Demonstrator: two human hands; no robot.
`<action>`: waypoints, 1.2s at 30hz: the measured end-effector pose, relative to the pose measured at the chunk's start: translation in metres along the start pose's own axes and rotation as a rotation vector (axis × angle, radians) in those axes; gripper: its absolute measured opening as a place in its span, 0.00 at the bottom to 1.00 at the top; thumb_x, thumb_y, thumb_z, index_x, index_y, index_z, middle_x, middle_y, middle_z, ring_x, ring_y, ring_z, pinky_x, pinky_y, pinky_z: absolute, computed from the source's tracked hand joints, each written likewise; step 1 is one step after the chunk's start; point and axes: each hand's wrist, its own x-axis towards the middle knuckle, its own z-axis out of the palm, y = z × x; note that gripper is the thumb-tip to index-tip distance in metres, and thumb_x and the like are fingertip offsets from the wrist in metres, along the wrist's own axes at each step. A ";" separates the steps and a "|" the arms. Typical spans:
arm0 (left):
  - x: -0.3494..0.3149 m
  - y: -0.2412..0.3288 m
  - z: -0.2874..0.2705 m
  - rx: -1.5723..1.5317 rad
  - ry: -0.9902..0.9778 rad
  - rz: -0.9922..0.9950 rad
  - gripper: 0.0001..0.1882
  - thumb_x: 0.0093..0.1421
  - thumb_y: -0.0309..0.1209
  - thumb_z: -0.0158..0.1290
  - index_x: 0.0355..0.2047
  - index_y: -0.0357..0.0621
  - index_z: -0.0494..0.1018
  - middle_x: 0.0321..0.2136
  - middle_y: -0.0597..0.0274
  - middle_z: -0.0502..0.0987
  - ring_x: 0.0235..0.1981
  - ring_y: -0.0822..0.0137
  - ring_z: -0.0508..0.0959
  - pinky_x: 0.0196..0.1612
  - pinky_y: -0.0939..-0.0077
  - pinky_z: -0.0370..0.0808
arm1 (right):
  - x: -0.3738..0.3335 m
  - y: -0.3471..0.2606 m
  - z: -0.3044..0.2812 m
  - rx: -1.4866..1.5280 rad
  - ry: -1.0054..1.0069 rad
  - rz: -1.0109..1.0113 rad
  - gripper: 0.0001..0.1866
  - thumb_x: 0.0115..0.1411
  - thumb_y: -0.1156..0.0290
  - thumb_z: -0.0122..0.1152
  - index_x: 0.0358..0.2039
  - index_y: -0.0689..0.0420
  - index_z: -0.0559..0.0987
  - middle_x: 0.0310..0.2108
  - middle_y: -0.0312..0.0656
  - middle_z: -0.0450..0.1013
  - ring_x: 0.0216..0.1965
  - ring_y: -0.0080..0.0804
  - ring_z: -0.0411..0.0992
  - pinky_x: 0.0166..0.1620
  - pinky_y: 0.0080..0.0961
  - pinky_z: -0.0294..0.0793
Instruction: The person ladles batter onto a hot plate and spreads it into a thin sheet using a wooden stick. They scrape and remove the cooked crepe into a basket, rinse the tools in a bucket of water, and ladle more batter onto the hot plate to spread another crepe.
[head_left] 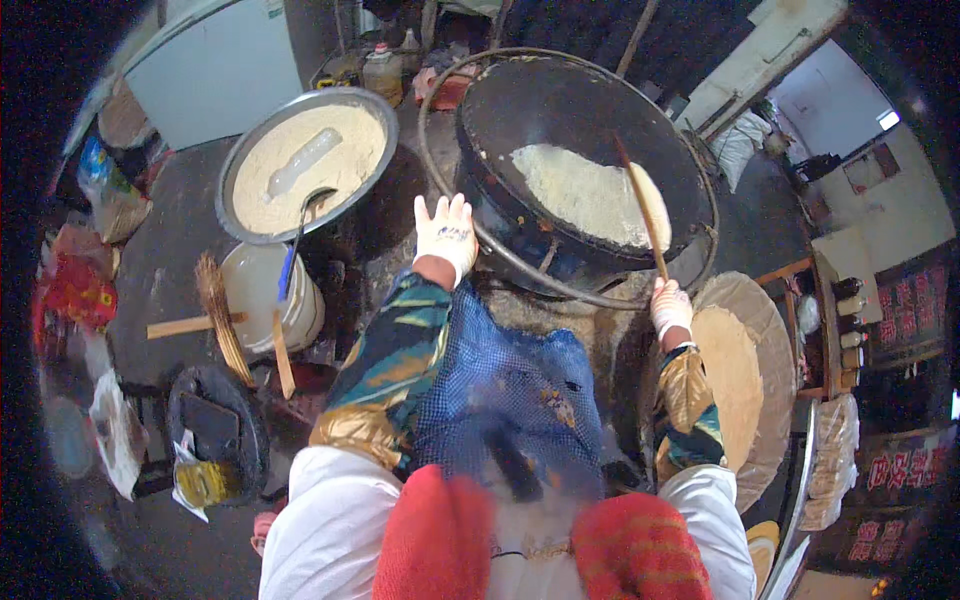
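Observation:
A large round black griddle [560, 110] stands in front of me with a pale patch of batter [585, 195] spread on its right half. My right hand [670, 305], in a white glove, grips the handle of a wooden spreader [645, 205] whose flat end lies on the batter. In a white glove as well, my left hand [446, 232] rests with fingers spread at the griddle's near left rim, holding nothing.
A metal basin of pale batter [300, 160] with a ladle [300, 225] stands left of the griddle, above a white bucket [300, 305]. A straw brush [220, 315] lies beside it. Finished thin pancakes [735, 370] are stacked on a round tray at my right. Bags lie at far left.

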 end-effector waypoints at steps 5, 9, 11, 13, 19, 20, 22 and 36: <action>-0.007 0.017 -0.022 -0.081 -0.045 -0.040 0.20 0.55 0.37 0.44 0.45 0.40 0.70 0.50 0.56 0.68 0.53 0.57 0.65 0.61 0.41 0.43 | -0.012 -0.027 -0.010 0.064 -0.006 -0.117 0.21 0.64 0.50 0.40 0.34 0.56 0.69 0.26 0.57 0.73 0.31 0.58 0.72 0.37 0.51 0.70; -0.032 0.098 -0.038 -0.266 -0.222 0.203 0.24 0.52 0.40 0.47 0.46 0.39 0.68 0.50 0.54 0.69 0.56 0.58 0.63 0.61 0.43 0.44 | -0.016 -0.008 -0.004 0.027 -0.126 0.030 0.24 0.64 0.50 0.38 0.34 0.59 0.72 0.31 0.58 0.74 0.36 0.58 0.72 0.41 0.50 0.69; -0.052 0.118 -0.016 -0.084 -0.211 0.261 0.29 0.57 0.39 0.40 0.57 0.35 0.60 0.59 0.50 0.60 0.63 0.55 0.55 0.64 0.42 0.36 | -0.003 -0.004 -0.008 0.041 -0.041 0.054 0.24 0.64 0.50 0.38 0.32 0.59 0.73 0.31 0.58 0.74 0.37 0.57 0.72 0.42 0.49 0.69; -0.054 0.111 -0.005 0.033 -0.055 0.243 0.29 0.58 0.40 0.39 0.57 0.35 0.60 0.60 0.50 0.60 0.63 0.54 0.55 0.63 0.41 0.37 | 0.002 -0.023 -0.017 0.070 0.012 -0.035 0.22 0.64 0.51 0.41 0.30 0.57 0.73 0.26 0.58 0.73 0.32 0.59 0.72 0.38 0.50 0.70; -0.048 0.094 0.006 0.062 -0.030 0.275 0.28 0.59 0.39 0.39 0.56 0.34 0.61 0.58 0.49 0.62 0.62 0.52 0.58 0.63 0.38 0.37 | -0.012 -0.008 -0.006 0.023 -0.054 0.078 0.22 0.64 0.50 0.40 0.33 0.56 0.73 0.30 0.60 0.73 0.36 0.57 0.72 0.40 0.50 0.70; -0.045 0.091 0.006 0.057 -0.026 0.277 0.28 0.58 0.39 0.40 0.55 0.34 0.62 0.58 0.48 0.62 0.61 0.51 0.59 0.63 0.38 0.37 | -0.006 -0.005 -0.012 0.041 -0.042 0.097 0.23 0.64 0.50 0.38 0.34 0.58 0.73 0.32 0.60 0.73 0.38 0.55 0.72 0.42 0.49 0.69; -0.045 0.082 0.008 -0.010 0.027 0.241 0.28 0.57 0.40 0.42 0.54 0.34 0.63 0.57 0.48 0.64 0.60 0.51 0.60 0.63 0.37 0.37 | 0.001 -0.017 -0.016 0.052 -0.045 0.033 0.22 0.64 0.52 0.38 0.33 0.58 0.73 0.28 0.57 0.74 0.34 0.56 0.73 0.40 0.48 0.70; -0.032 0.041 0.000 0.054 -0.155 0.079 0.24 0.65 0.29 0.26 0.59 0.41 0.57 0.63 0.53 0.55 0.65 0.55 0.50 0.64 0.41 0.31 | -0.027 -0.024 -0.005 0.023 -0.175 0.019 0.21 0.64 0.51 0.37 0.36 0.57 0.71 0.29 0.54 0.75 0.33 0.50 0.75 0.36 0.44 0.73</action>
